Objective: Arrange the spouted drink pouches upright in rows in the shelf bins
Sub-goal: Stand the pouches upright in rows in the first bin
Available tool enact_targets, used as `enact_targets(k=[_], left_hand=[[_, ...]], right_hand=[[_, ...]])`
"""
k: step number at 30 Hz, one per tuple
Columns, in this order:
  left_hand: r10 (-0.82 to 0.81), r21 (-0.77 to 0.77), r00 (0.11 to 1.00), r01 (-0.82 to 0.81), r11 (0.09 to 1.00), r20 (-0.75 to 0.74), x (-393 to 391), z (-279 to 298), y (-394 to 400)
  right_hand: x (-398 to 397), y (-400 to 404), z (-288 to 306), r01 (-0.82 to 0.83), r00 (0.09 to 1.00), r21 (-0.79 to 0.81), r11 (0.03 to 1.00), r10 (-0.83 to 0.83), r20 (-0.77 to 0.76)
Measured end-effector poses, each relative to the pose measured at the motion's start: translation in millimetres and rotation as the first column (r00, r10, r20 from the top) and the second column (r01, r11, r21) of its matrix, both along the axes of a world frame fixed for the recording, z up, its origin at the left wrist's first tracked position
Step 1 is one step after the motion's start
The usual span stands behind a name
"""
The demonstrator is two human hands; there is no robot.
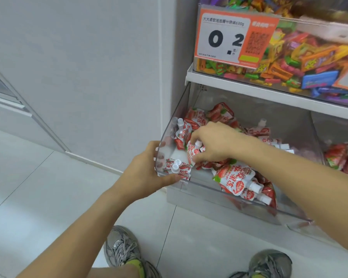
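A clear plastic shelf bin [219,194] on the lowest shelf holds several red-and-white spouted drink pouches in a loose heap. My right hand [215,143] reaches into the bin from the right and pinches one pouch [193,150] near its white cap. My left hand [149,171] holds the bin's front-left corner from outside, thumb along the front edge. Two pouches [177,168] stand in that corner with caps up. A larger pouch [236,178] lies on its side near the front wall, spout pointing right.
A second bin [342,157] of the same pouches sits to the right. The shelf above carries a bin of colourful wrapped sweets [301,55] with an orange price card [233,37]. A white wall panel [88,77] is on the left. My shoes [125,249] rest on the tiled floor.
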State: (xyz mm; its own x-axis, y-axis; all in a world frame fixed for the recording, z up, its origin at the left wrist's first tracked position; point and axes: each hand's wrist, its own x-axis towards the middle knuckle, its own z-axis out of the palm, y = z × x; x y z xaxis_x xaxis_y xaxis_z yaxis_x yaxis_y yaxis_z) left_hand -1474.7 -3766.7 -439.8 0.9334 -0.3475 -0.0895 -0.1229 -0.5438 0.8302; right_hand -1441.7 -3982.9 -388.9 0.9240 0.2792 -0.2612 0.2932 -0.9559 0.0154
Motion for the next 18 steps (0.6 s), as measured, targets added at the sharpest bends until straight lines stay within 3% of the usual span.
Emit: enact_targets(k=[5,8,13,18], left_hand=[[-0.008,0.004,1.0,0.008,1.0,0.006,-1.1,0.5,0.3],[0.0,-0.002,1.0,0.0,1.0,0.003,-2.1,1.0,-0.5],[-0.017,-0.005,1.0,0.017,1.0,0.011,-3.9,4.1,-2.5],[-0.006,0.0,1.0,0.006,1.0,0.002,-2.2,1.4,-0.7]], right_hand=[[6.5,-6.9,0.3,-0.008,0.999,0.304,0.953,-0.007,0.049],[6.6,-0.2,-9.8,-0.008,0.999,0.426,0.905,0.029,-0.044],[16.1,14.7,-21.7,-0.063,0.983,0.247,0.967,0.103,-0.154],[23.8,13.1,-19.7,-0.005,0.925,0.348,0.938,0.137,-0.355]])
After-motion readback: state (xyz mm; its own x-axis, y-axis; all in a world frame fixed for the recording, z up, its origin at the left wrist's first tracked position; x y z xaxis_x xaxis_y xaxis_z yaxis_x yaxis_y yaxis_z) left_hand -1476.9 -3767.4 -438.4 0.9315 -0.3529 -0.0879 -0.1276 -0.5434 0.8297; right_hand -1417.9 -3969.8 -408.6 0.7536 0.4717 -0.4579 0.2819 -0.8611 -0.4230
